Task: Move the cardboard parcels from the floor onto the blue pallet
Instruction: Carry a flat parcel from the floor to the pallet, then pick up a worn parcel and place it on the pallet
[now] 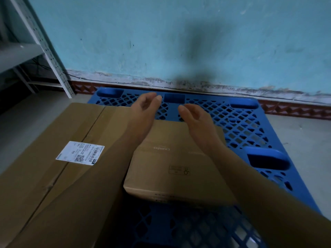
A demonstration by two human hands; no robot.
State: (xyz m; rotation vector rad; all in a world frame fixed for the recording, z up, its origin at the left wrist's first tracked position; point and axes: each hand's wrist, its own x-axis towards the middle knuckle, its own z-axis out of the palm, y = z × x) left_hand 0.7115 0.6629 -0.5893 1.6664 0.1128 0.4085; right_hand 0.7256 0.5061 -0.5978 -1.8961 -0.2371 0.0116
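A blue lattice pallet (pixel 238 122) lies on the floor against the wall. A large cardboard parcel (pixel 53 149) with a white shipping label covers its left side. Beside it, in the middle of the pallet, lies a smaller flat cardboard parcel (pixel 175 161). My left hand (pixel 145 108) hovers over the small parcel's far left corner, fingers curled and apart, holding nothing. My right hand (pixel 195 119) hovers over its far edge, also empty with fingers apart. Both forearms hide part of the parcels.
A turquoise wall (pixel 179 42) with a stained base runs right behind the pallet. A grey metal shelving rack (pixel 44 45) stands at the back left. Bare grey floor (pixel 304 140) lies to the right of the pallet and at the far left.
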